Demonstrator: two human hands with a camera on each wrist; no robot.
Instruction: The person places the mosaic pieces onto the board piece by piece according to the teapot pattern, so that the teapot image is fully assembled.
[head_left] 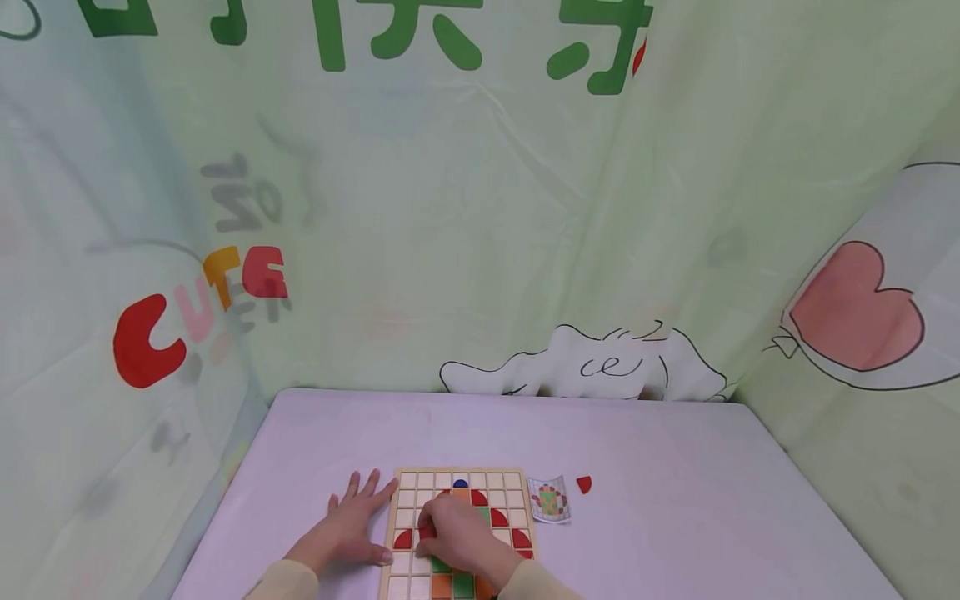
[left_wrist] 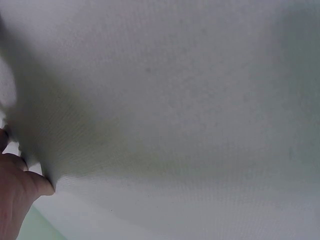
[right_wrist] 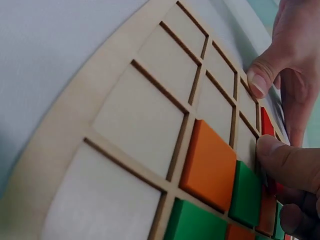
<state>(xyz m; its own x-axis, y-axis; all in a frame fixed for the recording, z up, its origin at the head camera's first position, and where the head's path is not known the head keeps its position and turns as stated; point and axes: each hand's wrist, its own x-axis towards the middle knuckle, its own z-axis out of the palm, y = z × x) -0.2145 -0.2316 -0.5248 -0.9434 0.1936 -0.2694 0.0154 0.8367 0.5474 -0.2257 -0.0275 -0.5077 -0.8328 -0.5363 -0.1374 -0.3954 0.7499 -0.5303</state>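
Note:
A wooden grid board (head_left: 406, 476) lies on the table, its cells partly filled with orange, green, red and blue pieces. My left hand (head_left: 348, 527) spreads along the board's left edge, its thumb and a fingertip touching the frame. Over the middle of the board, my right hand (head_left: 463, 535) pinches a red piece with curled fingers. In the right wrist view this red piece (right_wrist: 271, 186) is mostly hidden behind the thumb (right_wrist: 287, 159). A red quarter-circle piece (head_left: 402, 540) sits in a cell near the left edge. Orange (right_wrist: 209, 166) and green (right_wrist: 245, 194) square pieces fill nearby cells.
To the right of the board lies a small printed pattern card (head_left: 550, 499). A loose red piece (head_left: 584, 484) rests beyond it on the pale table (head_left: 675, 500). Printed curtains (head_left: 450, 233) hang behind and at both sides of the table.

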